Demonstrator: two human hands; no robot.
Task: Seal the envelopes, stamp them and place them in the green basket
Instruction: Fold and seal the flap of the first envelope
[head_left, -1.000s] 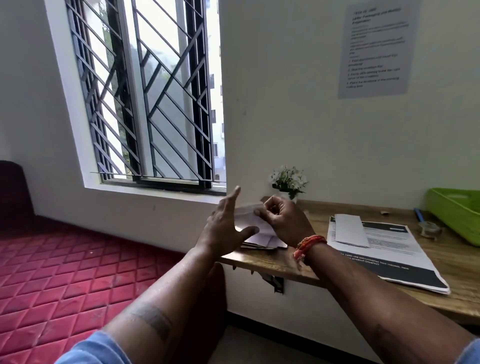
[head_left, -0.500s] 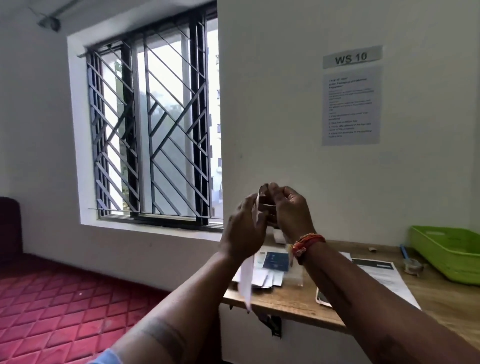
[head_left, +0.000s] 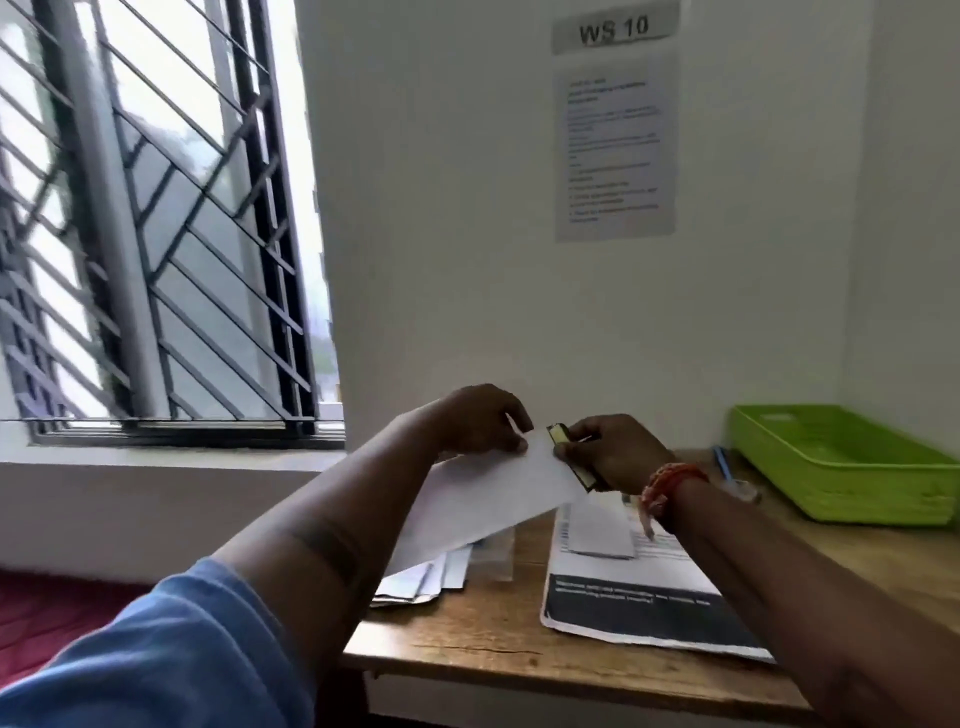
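Note:
My left hand (head_left: 480, 418) pinches the upper edge of a white envelope (head_left: 488, 499) held in the air over the desk. My right hand (head_left: 610, 452) grips a small dark strip with a yellowish end (head_left: 571, 457) against the envelope's right end. A loose pile of white envelopes (head_left: 426, 577) lies on the wooden desk (head_left: 493, 639) below my left forearm. One more envelope (head_left: 600, 532) rests on a printed sheet. The green basket (head_left: 841, 467) stands at the desk's far right corner, nothing visible inside.
A printed sheet with a dark band (head_left: 639, 597) lies in the middle of the desk. A blue pen (head_left: 723, 462) and a small clear object lie left of the basket. A barred window (head_left: 156, 234) is at the left; a notice (head_left: 615, 145) hangs on the wall.
The view has swung right and down. The envelope hung edge-on from my raised hands; now it is lower, held flat between both hands, with the dark strip at its right end.

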